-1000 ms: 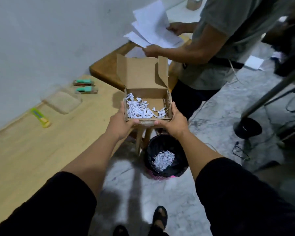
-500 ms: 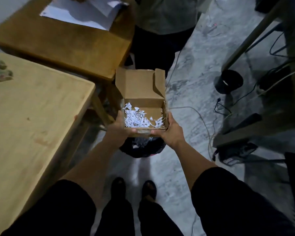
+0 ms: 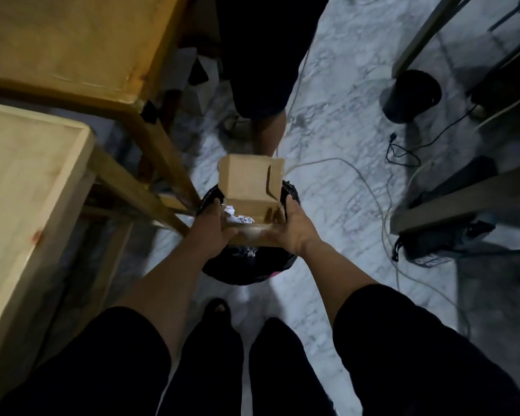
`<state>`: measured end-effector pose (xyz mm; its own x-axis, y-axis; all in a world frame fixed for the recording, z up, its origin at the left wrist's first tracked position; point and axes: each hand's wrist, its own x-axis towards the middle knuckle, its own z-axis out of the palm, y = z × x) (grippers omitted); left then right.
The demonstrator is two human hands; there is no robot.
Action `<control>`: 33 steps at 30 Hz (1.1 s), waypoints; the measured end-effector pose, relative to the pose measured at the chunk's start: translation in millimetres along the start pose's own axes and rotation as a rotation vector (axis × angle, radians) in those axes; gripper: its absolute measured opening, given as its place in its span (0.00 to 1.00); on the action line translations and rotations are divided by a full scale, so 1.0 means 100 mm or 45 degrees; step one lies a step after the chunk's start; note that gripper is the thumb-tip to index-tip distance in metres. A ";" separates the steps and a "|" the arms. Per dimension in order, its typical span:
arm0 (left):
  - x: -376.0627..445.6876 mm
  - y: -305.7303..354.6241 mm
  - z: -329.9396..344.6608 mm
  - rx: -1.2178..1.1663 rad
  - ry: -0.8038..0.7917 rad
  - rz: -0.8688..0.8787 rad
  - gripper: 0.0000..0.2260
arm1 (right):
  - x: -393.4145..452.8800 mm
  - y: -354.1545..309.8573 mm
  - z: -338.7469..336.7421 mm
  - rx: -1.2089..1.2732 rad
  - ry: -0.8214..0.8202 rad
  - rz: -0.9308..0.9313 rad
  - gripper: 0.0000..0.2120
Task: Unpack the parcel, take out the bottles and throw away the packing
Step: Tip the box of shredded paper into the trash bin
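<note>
Hands: left hand (image 3: 213,228) and right hand (image 3: 293,228) grip box (image 3: 248,183)
Box: over bin (image 3: 246,268), lid open
Inside: seemingly shredded paper (image 3: 237,216)

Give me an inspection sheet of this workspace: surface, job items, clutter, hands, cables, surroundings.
Surface: pale wooden table at left, bare where visible; darker wooden table behind it.
Job's things: open brown cardboard box with white shredded paper inside, held over black-lined waste bin that already holds shreds; no bottles seen.
Clutter: nothing seen on the tables.
Hands: left hand and right hand each grip a side of the box.
Cables: grey cable and black cable loose on the floor.
Surroundings: white marble floor; second person's leg beyond the box; round black stand base.
</note>
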<state>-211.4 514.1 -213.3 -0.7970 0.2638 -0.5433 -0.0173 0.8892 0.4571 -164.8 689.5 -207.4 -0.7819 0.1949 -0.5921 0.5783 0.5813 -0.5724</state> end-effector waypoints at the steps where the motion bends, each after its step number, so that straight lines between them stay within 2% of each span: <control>1: 0.04 0.00 0.00 0.081 -0.011 0.008 0.35 | 0.04 -0.01 0.00 -0.155 -0.044 -0.001 0.48; 3: 0.05 0.01 -0.04 0.238 -0.028 0.022 0.32 | 0.06 -0.07 -0.05 -0.459 -0.103 -0.008 0.43; 5: 0.00 0.08 -0.15 0.377 -0.044 0.023 0.29 | 0.04 -0.17 -0.12 -0.608 -0.108 -0.013 0.40; 10: -0.29 0.37 -0.62 0.533 0.105 0.058 0.20 | -0.21 -0.63 -0.41 -0.761 -0.030 -0.106 0.33; 13: -0.50 0.60 -1.01 0.620 0.213 0.087 0.21 | -0.45 -0.99 -0.69 -0.802 0.010 -0.194 0.34; 18: -0.95 1.00 -1.81 0.572 0.300 0.091 0.25 | -0.90 -1.68 -1.22 -0.842 0.104 -0.343 0.34; 23: -1.36 1.20 -2.52 0.510 0.519 0.008 0.25 | -1.36 -2.41 -1.64 -0.923 0.223 -0.528 0.33; 28: -1.88 1.24 -3.04 0.576 0.797 -0.081 0.25 | -1.74 -2.98 -1.81 -0.968 0.293 -0.728 0.33; 33: -2.40 1.08 -3.39 0.478 0.928 -0.228 0.23 | -2.08 -3.46 -1.76 -1.045 0.317 -0.925 0.32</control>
<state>-226.7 420.5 205.4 -0.9941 -0.0863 0.0650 -0.0815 0.9940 0.0728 -243.3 586.9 213.2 -0.9490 -0.3028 -0.0880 -0.2898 0.9476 -0.1346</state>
